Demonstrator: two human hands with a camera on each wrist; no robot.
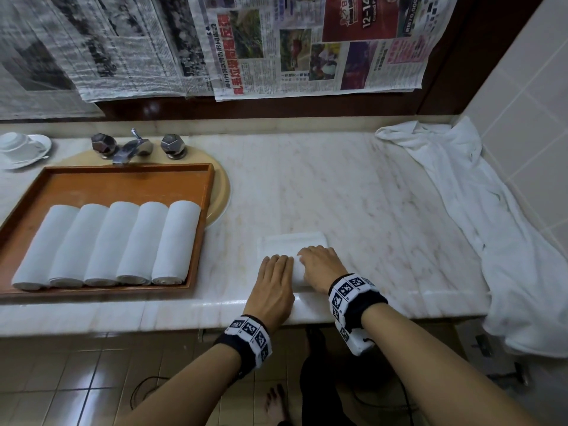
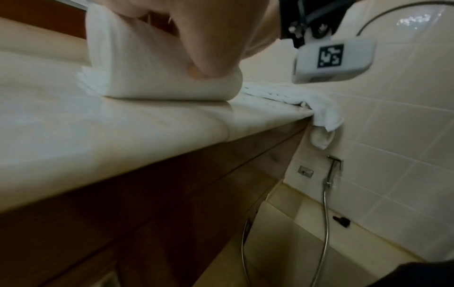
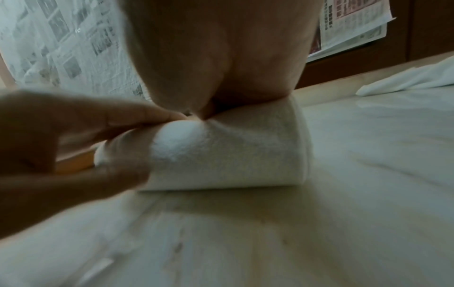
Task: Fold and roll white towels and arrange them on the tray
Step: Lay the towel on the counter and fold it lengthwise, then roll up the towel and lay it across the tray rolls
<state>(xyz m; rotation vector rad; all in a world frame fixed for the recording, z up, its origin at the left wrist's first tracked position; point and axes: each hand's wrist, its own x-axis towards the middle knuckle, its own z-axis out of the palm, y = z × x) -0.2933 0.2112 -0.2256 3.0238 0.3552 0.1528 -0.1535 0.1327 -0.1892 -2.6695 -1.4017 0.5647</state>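
Observation:
A white towel (image 1: 292, 242) lies partly rolled on the marble counter near its front edge, with the flat unrolled part stretching away from me. My left hand (image 1: 275, 275) grips the roll's left half, fingers over the top and thumb against the near side (image 2: 203, 64). My right hand (image 1: 319, 265) curls over the right half of the roll (image 3: 233, 155). In the right wrist view the left hand (image 3: 73, 136) wraps the roll's end. At the left, the wooden tray (image 1: 123, 182) holds several rolled towels (image 1: 107, 244) side by side along its near side.
A large loose white cloth (image 1: 476, 210) drapes over the counter's right end and hangs off it. A faucet (image 1: 129, 149) and a cup on a saucer (image 1: 21, 146) stand behind the tray. Newspapers cover the back wall. The counter's front edge (image 1: 184, 315) runs just below my wrists.

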